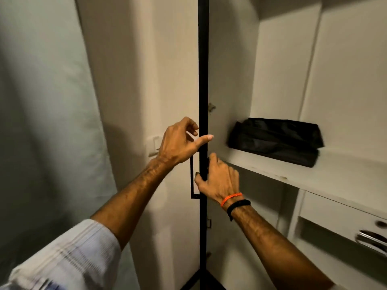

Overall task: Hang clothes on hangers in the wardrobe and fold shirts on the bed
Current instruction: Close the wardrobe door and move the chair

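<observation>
Right hand (217, 178) grips door edge (203, 80); left hand (180, 143) loosely spread; black bag (276, 141), perhaps folded, on shelf (293, 174).

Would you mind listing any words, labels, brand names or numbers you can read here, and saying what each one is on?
None: no readable text appears anywhere in this view.
The black bag on the wardrobe shelf shows no label or logo.
The door edge, the wall switch and the drawer handle carry no markings.
The wristbands are plain.
</observation>
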### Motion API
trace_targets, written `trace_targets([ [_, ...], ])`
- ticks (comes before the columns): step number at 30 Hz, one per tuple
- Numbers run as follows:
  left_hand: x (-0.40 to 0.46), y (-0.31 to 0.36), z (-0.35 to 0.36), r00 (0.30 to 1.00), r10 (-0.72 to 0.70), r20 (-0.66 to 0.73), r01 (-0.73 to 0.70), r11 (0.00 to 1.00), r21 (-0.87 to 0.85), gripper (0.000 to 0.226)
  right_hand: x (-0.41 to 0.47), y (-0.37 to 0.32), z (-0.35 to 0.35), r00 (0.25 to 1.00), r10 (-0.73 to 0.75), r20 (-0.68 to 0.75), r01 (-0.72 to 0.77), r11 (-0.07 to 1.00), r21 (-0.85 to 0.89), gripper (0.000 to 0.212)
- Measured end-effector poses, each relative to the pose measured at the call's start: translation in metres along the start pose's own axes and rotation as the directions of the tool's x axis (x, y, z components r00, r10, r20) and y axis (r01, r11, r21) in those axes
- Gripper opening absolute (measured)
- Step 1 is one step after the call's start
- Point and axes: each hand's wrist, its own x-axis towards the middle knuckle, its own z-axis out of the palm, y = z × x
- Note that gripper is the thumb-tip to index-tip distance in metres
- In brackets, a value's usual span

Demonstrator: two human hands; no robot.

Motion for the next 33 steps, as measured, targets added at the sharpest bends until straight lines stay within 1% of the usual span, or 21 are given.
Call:
trace_targets([
  [3,0.01,0.025,0.041,0.986,0.169,-0.004,-0.169,0.986,-0.001,0.073,-0.008,0.038,-0.023,0.996,0.083,-0.016,-0.084,0.995,-0.046,0.047],
  [6,0.023,0.044,0.087,0.932,0.359,-0.051,-0.356,0.933,0.055,0.09,-0.012,0.075,-0.038,0.981,0.196,-0.011,-0.196,0.979,-0.055,0.047],
  [9,0.038,0.06,0.129,0.858,0.513,-0.021,-0.509,0.856,0.09,0.092,-0.009,0.106,-0.048,0.956,0.293,-0.009,-0.293,0.954,-0.065,0.044],
  [11,0.048,0.067,0.158,0.822,0.569,-0.012,-0.568,0.822,0.046,0.089,-0.005,0.124,-0.052,0.94,0.339,-0.02,-0.34,0.937,-0.083,0.045],
  [15,0.071,0.077,0.213,0.807,0.59,-0.034,-0.591,0.806,-0.035,0.087,0.009,0.159,-0.053,0.896,0.441,-0.052,-0.444,0.888,-0.121,0.052],
  [17,0.082,0.085,0.241,0.809,0.588,-0.026,-0.588,0.807,-0.053,0.086,0.018,0.179,-0.053,0.866,0.494,-0.076,-0.5,0.856,-0.134,0.05],
  [20,0.096,0.099,0.279,0.823,0.568,-0.007,-0.568,0.823,-0.029,0.084,0.032,0.209,-0.055,0.824,0.559,-0.091,-0.566,0.812,-0.139,0.048],
  [25,0.12,0.112,0.329,0.835,0.55,0.022,-0.55,0.834,0.026,0.085,0.058,0.254,-0.054,0.778,0.625,-0.065,-0.627,0.767,-0.134,0.053],
  [33,0.137,0.122,0.363,0.859,0.509,0.054,-0.512,0.854,0.089,0.084,0.083,0.295,-0.048,0.735,0.676,-0.043,-0.675,0.726,-0.127,0.049],
])
